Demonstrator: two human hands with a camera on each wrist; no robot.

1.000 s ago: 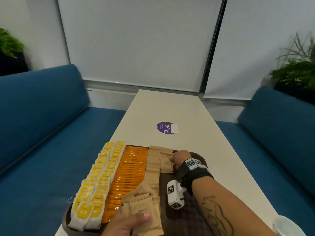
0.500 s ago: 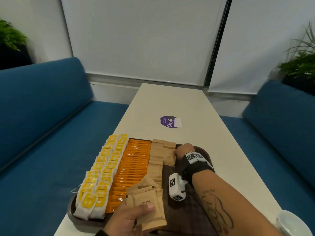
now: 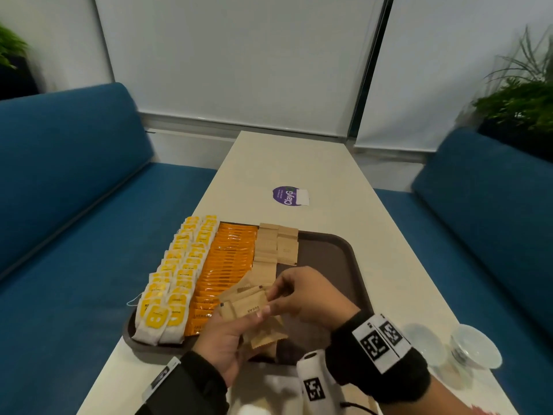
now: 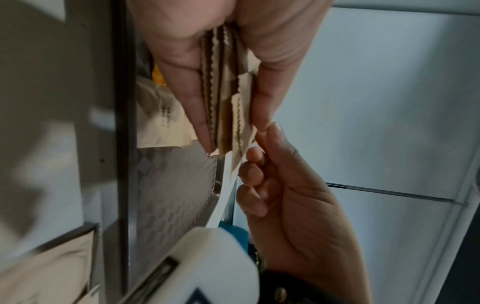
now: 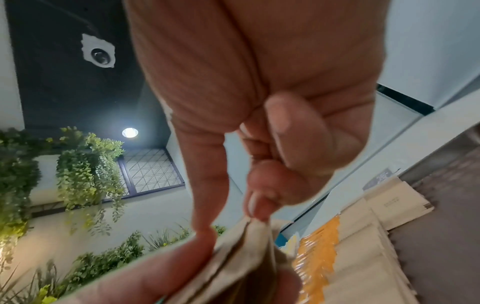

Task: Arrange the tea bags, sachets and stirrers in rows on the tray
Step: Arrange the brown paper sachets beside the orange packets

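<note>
Pinching one sachet from a hand-held stack.
Left hand [image 3: 227, 339] is gripping brown sugar sachets [image 3: 244, 307]; right hand [image 3: 311, 298] is pinching the top one; beyond both, the tray [image 3: 335, 256] is holding rows.

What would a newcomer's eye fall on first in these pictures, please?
Probably the bright rows on the left of the brown tray: yellow tea bags beside orange sachets. Next, over the tray's near edge, the left hand grips a fan of brown sugar sachets while the right hand pinches one.
</note>
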